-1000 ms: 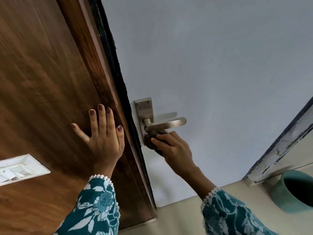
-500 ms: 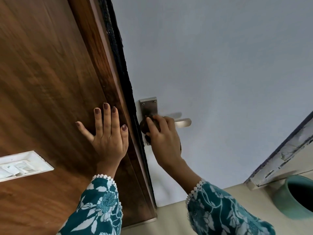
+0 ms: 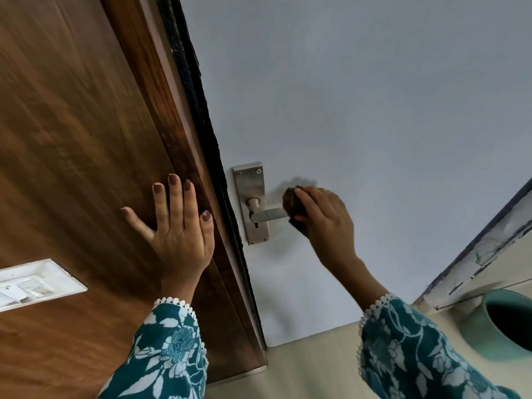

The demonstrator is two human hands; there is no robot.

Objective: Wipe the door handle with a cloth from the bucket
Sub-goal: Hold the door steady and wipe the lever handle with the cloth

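A silver lever door handle [image 3: 266,215] on a metal backplate [image 3: 251,182] is fixed to the pale grey door [image 3: 359,110]. My right hand [image 3: 325,217] grips a dark brown cloth [image 3: 291,203] wrapped over the outer end of the lever, which is hidden under it. The lever's inner part and the keyhole show bare. My left hand [image 3: 178,226] lies flat with fingers spread on the brown wooden frame [image 3: 86,139], left of the handle.
A teal bucket [image 3: 489,332] stands on the floor at the lower right, beside a worn white frame edge [image 3: 483,254]. A white switch plate [image 3: 34,283] sits on the wood panel at the left. A black seal strip [image 3: 201,110] runs between wood and door.
My right hand has slid the cloth from the handle's base by the backplate outward to the lever's end. My left hand stays pressed on the wood.
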